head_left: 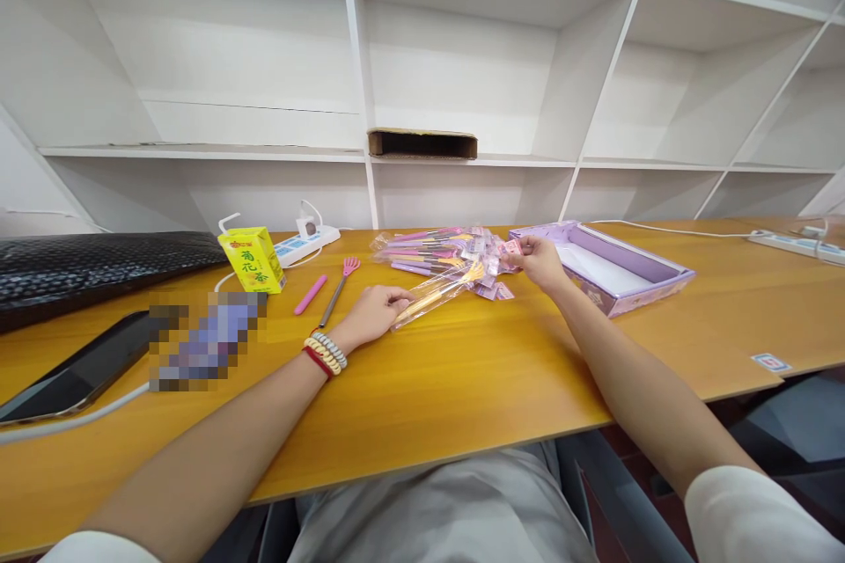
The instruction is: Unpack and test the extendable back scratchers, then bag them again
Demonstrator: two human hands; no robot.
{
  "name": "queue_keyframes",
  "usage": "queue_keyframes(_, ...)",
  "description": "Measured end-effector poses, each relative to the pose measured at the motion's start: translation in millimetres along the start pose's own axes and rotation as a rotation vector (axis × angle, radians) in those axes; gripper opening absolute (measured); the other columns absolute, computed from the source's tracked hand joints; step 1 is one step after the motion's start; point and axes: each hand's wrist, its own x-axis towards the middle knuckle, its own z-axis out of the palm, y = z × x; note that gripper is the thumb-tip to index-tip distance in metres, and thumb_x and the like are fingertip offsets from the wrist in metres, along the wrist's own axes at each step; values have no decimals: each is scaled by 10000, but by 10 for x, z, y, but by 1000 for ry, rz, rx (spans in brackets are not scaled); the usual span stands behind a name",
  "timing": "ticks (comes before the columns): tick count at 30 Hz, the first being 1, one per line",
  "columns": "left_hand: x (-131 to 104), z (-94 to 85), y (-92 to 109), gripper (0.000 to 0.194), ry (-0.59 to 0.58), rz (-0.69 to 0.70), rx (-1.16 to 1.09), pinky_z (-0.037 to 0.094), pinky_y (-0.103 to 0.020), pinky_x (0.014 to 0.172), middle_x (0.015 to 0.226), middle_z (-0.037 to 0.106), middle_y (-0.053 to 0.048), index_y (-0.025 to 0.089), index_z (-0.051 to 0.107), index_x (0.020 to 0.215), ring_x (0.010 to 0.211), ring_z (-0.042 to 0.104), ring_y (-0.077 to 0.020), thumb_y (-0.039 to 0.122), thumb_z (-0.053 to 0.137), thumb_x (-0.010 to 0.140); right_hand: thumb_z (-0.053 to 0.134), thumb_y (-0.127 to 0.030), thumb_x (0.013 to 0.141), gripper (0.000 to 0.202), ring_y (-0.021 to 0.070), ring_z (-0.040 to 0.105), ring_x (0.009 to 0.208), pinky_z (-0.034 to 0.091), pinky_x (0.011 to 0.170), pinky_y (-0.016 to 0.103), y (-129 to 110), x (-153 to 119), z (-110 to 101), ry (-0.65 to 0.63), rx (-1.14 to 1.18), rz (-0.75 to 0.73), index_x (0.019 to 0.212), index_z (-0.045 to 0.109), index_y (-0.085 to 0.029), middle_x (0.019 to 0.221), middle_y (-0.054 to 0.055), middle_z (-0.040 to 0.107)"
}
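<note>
My left hand point(379, 314) is closed, pinching the lower end of a yellow back scratcher point(441, 294) in a clear plastic sleeve. The scratcher's claw end points up and to the right, against a pile of bagged back scratchers point(429, 244) in pink, purple and yellow. My right hand point(538, 260) reaches over the right side of the pile, its fingers closed on a small pink card point(510, 249). Left of my left hand lie an unwrapped back scratcher with a pink claw point(341, 288) and a separate pink stick point(310, 295).
A purple open box point(634, 273) stands beyond my right forearm. At left are a yellow drink carton point(252, 259), a power strip point(307, 244), a black phone point(79, 365) and a dark bag point(99, 268). White shelves hold a cardboard box point(422, 134).
</note>
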Motion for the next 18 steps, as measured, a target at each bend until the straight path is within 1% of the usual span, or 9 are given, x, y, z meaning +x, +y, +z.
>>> queue_keyframes(5,2,-3,-1,361,-1,8,14,454,-273,711,934,702,-32,191,684,963,798,624,-203,406,450,791,802,-398,467,431,178,594,518,520,496,330,-30,-12,-6,-35,55,-5,693,501,-189,598,19,627)
queue_keyframes(8,4,-2,-10,362,3,5,20,452,-277,711,913,704,-32,192,682,970,768,624,-197,398,443,795,817,-384,456,435,168,588,501,528,508,328,-47,-24,-2,-53,85,-19,687,505,-188,583,14,621)
queue_keyframes(10,5,-4,-17,370,5,-1,29,451,-285,720,902,704,-36,187,682,976,771,624,-202,400,442,793,807,-386,485,413,164,591,507,528,513,322,-50,-28,6,-63,101,-26,700,516,-187,593,15,623)
queue_keyframes(13,4,-10,-18,377,20,13,36,443,-293,772,949,699,-43,182,689,970,842,619,-215,404,449,784,736,-424,593,336,148,579,504,517,498,305,-56,-35,25,-56,115,-36,718,541,-181,594,12,608)
queue_keyframes(15,3,-11,-14,375,28,19,38,438,-295,791,971,695,-44,185,694,960,867,616,-219,406,451,780,685,-422,642,288,137,564,499,508,492,295,-67,-43,38,-45,110,-44,715,552,-177,589,7,594)
queue_keyframes(18,1,-6,-7,377,27,-2,38,443,-296,753,930,703,-40,188,693,962,810,621,-215,409,449,779,647,-378,647,231,133,551,508,502,493,291,-83,-55,48,-41,75,-35,700,558,-171,620,10,595)
